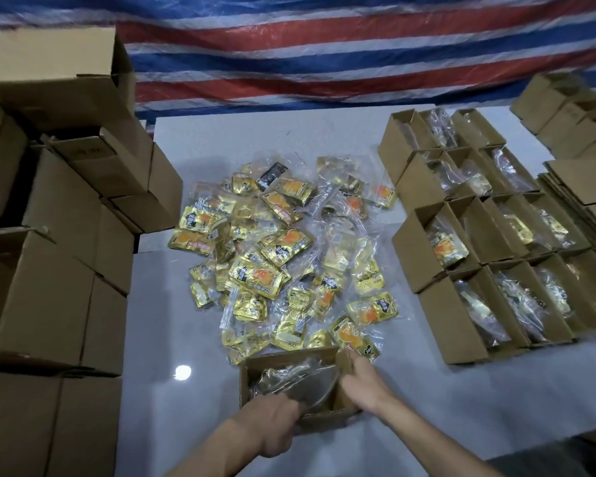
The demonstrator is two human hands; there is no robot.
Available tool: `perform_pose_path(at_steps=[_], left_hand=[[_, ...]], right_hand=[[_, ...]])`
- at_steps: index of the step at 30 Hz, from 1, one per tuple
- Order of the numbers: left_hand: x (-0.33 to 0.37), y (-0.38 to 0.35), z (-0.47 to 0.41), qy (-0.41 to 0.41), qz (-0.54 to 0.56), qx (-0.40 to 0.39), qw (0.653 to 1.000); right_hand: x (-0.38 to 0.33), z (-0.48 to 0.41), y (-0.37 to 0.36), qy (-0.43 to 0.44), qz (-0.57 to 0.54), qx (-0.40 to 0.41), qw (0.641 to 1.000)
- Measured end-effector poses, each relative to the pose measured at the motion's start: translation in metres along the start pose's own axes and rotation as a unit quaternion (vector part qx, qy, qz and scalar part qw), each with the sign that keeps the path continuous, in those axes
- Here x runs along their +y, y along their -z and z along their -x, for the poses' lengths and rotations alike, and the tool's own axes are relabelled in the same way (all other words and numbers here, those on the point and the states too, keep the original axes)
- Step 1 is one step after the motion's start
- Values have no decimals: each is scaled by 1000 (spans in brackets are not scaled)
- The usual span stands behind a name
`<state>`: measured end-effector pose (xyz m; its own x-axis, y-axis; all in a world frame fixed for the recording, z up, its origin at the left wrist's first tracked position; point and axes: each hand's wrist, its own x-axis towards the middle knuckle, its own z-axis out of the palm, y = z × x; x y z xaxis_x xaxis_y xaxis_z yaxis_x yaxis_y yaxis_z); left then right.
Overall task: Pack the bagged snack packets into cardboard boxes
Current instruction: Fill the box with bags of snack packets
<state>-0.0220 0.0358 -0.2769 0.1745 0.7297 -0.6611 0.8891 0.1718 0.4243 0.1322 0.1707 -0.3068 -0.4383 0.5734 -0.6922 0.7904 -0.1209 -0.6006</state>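
Left hand (276,427) fingers clamped on bag (300,377) in box (247,383), right hand (362,381) seemingly pinching its wall — packet heap (283,256) just behind

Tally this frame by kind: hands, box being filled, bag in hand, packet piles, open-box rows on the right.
left hand, right hand: 2
box being filled: 1
bag in left hand: 1
packet pile: 1
open-box rows, right: 4
total: 9
Loose packets: too many to count.
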Motion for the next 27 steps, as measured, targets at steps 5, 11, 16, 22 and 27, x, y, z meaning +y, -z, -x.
perform_pose_path(at_steps=[5,11,16,22,27], left_hand=[[8,37,-3,-27,8,13,1000],[22,80,-13,-55,-53,56,995],[32,133,-25,-69,-104,129,984],[33,201,-50,-123,-144,140,972],[15,247,-83,-185,-183,242,935]], right_hand=[[-15,18,40,0,6,23,1000],[-42,34,83,8,-10,48,999],[-63,27,118,51,97,143,984],[-96,-4,178,52,178,40,982],[-109,-27,221,61,86,44,993]])
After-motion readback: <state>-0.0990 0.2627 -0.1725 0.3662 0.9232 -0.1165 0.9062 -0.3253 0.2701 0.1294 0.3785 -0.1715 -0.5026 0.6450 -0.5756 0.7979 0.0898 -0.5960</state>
